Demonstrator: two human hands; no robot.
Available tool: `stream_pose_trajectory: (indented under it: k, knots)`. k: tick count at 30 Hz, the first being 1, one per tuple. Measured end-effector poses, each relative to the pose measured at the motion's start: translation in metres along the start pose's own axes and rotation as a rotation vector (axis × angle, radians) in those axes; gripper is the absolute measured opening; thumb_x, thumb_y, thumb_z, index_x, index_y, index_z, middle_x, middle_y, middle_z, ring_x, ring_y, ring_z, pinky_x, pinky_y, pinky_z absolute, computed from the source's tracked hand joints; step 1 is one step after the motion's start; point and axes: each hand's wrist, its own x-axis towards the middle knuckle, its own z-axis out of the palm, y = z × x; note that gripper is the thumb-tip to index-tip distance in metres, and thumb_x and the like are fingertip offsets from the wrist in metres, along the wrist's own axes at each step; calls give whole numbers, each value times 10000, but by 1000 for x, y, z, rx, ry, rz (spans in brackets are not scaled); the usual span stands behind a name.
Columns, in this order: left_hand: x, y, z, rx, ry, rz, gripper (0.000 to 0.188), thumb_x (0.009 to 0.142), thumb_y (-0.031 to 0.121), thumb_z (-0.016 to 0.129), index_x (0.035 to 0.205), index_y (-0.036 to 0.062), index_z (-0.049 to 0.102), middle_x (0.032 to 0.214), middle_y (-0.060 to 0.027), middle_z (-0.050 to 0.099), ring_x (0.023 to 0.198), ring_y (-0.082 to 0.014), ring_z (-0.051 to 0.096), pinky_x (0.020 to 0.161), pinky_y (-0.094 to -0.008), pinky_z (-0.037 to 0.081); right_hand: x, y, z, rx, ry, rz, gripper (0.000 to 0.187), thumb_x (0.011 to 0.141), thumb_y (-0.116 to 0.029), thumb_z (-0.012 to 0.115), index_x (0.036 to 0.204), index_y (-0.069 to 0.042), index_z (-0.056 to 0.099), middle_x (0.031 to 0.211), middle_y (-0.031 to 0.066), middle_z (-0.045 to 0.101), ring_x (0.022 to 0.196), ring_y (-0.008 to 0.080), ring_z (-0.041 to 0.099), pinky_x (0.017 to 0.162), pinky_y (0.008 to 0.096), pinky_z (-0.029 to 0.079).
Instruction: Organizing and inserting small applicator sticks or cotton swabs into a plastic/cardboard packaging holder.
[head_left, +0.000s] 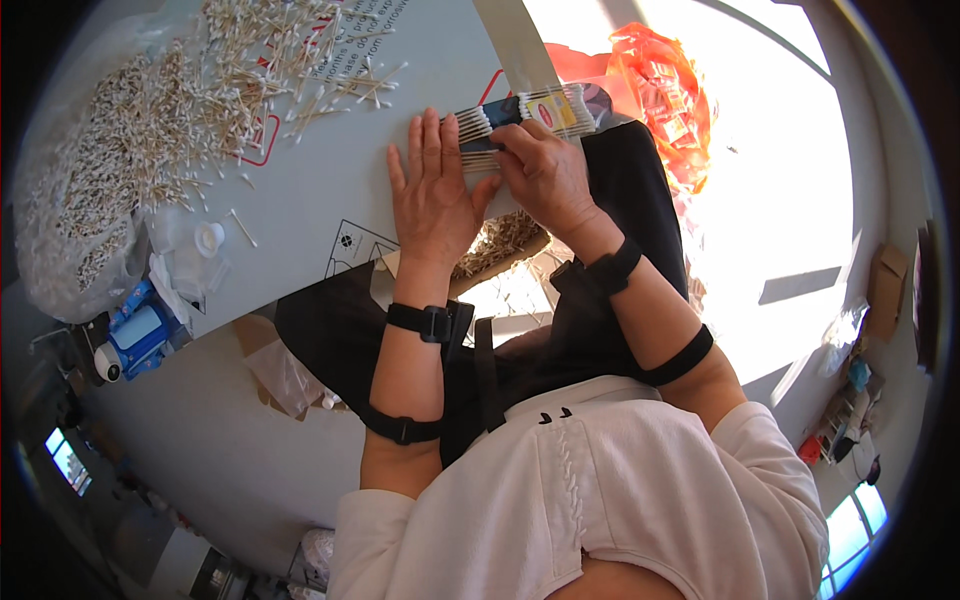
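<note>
My left hand (437, 195) lies flat with its fingers stretched out, its fingertips at the left end of a row of cotton swabs (472, 126). The swabs lie side by side near the table's right edge, with a dark strip (504, 111) next to them. My right hand (550, 178) is closed, thumb and fingers pressed together at the near side of this row. Whatever it pinches is hidden. Just beyond its knuckles lies a flat clear pack of cotton swabs (574, 108) with a yellow and red label.
A large heap of loose cotton swabs (130, 150) spills from a clear plastic bag (50, 215) across the grey tabletop (330, 170). A blue and white package (140, 335) sits at the table's near left corner. An orange-red bag (655, 85) stands beyond the right edge. Below my hands is a box (505, 262) with swabs.
</note>
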Motion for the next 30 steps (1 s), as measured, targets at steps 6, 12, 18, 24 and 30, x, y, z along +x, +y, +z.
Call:
stream_pose_trajectory:
  k: [6,12,18,24,30]
  knots:
    - [1,0,-1,1,-34,-22,841,887,468,622,1525,66,248,1588,-145,256,1490,-297,196,1194,-533,126,4,-2,0,0,-9,44,231,822,-136,652,1052,-113,646,830,105,636,747,343,651,643,442,518]
    - [0,0,0,13,-34,-27,850,880,473,628,1524,66,250,1589,-143,254,1490,-294,196,1197,-528,122,6,-4,-1,-55,-51,69,222,830,-156,652,1049,-121,652,830,100,638,751,337,653,650,444,517]
    - [0,1,0,2,-50,-35,847,884,475,620,1524,65,245,1591,-141,249,1491,-291,193,1197,-529,122,7,-4,-1,-31,-75,66,246,837,-163,647,1078,-117,649,828,103,645,757,338,656,650,442,520]
    - [0,0,0,0,-38,-31,850,883,471,622,1524,55,249,1593,-140,247,1492,-290,190,1196,-534,118,13,-10,-4,-56,-101,102,268,841,-165,632,1104,-113,639,861,116,662,777,341,662,662,438,527]
    - [0,0,1,-17,-17,-22,842,885,465,622,1523,53,259,1590,-142,257,1491,-291,197,1195,-536,119,15,-7,-6,-57,-155,107,269,819,-179,657,1074,-95,639,871,125,665,796,347,663,685,444,526]
